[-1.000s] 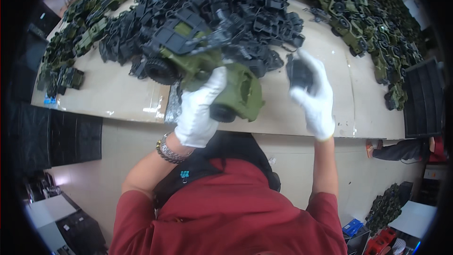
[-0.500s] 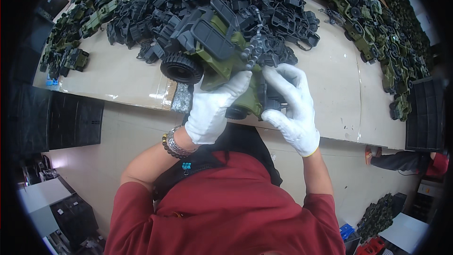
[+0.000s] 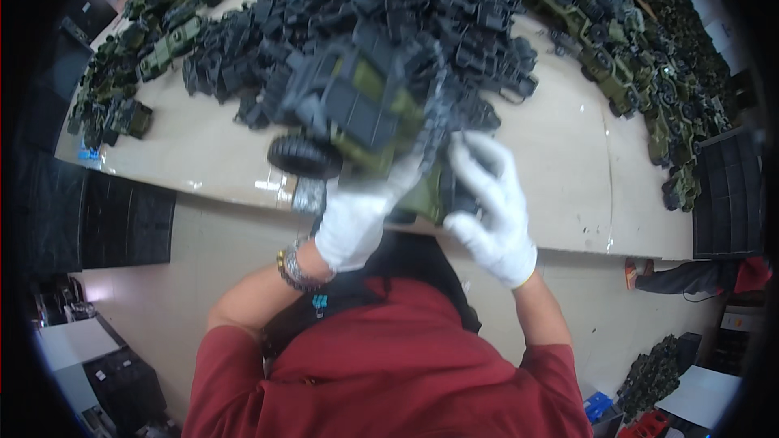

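Both hands are wearing white gloves and are closing on a toy military truck (image 3: 365, 126), olive green with a dark grey upper frame and black knobbly wheels, which is being held up just above the near edge of the worktop (image 3: 560, 178), close to the person's chest. The left hand (image 3: 357, 215) is gripping the truck from below at its near end, fingers wrapping up around the green body beside the front wheel (image 3: 304, 156). The right hand (image 3: 491, 211) is clamping the other near corner, fingers spread along the side of the body and thumb tucked beneath.

Judging by its look, the truck is hollow moulded plastic: light for its bulk, stiff, and not slippery against cloth gloves. The clipped-on grey frame and thin struts are probably the weak parts, so the solid green body and chassis are the safer places to take hold, as both hands are doing.

Behind the truck, a large heap of loose dark grey parts (image 3: 389, 24) is covering the middle of the worktop, with rows of finished green trucks (image 3: 625, 57) lining its right side and more at the far left (image 3: 154, 40).
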Demonstrator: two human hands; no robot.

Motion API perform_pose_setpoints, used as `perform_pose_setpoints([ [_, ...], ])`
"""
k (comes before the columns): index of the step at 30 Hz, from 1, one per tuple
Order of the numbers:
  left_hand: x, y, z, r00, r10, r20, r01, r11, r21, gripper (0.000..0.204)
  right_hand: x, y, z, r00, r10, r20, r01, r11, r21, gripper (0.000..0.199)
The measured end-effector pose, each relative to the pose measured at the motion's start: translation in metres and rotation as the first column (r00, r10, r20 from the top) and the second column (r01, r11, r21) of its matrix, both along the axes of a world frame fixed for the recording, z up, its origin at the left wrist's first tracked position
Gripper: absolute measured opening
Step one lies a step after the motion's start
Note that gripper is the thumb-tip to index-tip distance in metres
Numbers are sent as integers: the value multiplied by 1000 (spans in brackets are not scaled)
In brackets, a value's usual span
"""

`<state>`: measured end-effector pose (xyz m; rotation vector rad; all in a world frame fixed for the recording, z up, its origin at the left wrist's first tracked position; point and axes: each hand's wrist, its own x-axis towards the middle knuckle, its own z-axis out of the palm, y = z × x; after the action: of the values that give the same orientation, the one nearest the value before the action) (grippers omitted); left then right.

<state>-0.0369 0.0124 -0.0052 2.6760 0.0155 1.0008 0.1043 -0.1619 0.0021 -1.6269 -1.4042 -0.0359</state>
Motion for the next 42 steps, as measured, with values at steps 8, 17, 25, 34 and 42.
perform_pose_setpoints([
  [8, 6, -23, 12, 971, -78, 226, 239, 352, -905, 27, -1, -6, 16, 983, 112, 144, -97, 989, -111, 67],
  [17, 14, -32, 66, 903, -132, 410, 227, -665, -712, 50, -18, 32, 39, 933, -150, 328, 19, 928, 373, 96],
  [25, 4, -45, 62, 994, -80, -75, 31, 861, -508, 51, 6, 52, 70, 910, -145, 388, -49, 892, 449, 68],
  [34, -9, 95, 62, 976, 182, 122, 31, 437, -899, 68, 167, 42, 11, 846, -478, 236, 481, 875, 50, 50],
  [42, -31, 374, 84, 806, 562, 187, 57, 241, -969, 63, 349, 40, -63, 488, -533, 691, 866, 200, -458, 38],
])
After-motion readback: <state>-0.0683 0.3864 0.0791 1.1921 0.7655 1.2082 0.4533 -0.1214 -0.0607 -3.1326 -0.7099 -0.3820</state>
